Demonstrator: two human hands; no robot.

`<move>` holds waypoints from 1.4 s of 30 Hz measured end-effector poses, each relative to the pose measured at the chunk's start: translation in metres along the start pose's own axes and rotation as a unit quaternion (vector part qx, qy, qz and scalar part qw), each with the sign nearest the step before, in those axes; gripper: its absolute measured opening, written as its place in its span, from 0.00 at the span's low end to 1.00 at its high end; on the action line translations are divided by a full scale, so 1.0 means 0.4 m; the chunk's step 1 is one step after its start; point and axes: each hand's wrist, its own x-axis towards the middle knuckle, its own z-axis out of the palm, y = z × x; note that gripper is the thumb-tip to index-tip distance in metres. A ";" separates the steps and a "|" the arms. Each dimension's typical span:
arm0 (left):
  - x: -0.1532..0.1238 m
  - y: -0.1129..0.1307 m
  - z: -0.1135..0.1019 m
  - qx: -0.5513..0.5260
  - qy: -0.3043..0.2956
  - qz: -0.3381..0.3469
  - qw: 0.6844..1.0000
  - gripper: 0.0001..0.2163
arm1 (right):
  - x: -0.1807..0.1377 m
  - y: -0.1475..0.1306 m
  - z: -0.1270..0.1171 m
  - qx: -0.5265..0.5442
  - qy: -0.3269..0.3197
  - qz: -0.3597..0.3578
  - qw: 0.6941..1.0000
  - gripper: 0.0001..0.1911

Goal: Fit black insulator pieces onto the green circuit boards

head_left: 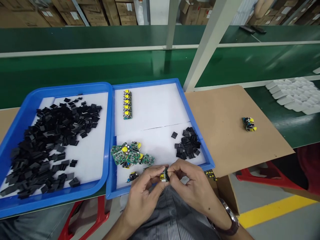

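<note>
Both hands meet at the near edge of the right blue tray (148, 83). Pinched in my left hand (147, 186) is a small circuit board (164, 176) with yellow and pale parts on it. My right hand (190, 180) has its thumb and fingers closed on the board's other side; any small piece between them is hidden. Left of my hands lies a heap of green circuit boards (132, 156), with a single board (132, 176) below it. Small black pieces (187, 143) form a pile in the tray's right corner. A row of several boards (127, 104) stands at the back.
A left blue tray (109, 133) holds many black pieces (57, 133). On the brown cardboard (220, 133) at right sit a couple of boards (249, 124). White plastic parts (295, 93) lie farther right. A slanted metal post (207, 46) rises behind the trays. Another person's arm (262, 7) shows at the top.
</note>
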 end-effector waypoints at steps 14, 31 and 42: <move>-0.002 -0.017 -0.006 0.098 -0.034 0.070 0.992 0.21 | 0.004 0.021 -0.015 0.033 -0.022 0.009 0.999 0.09; 0.000 -0.009 -0.004 0.101 -0.030 0.091 0.990 0.22 | 0.005 0.011 -0.029 0.047 -0.063 0.066 0.995 0.10; -0.003 -0.013 -0.002 0.088 -0.027 0.051 0.994 0.23 | 0.007 -0.002 -0.024 0.027 -0.051 0.059 0.997 0.10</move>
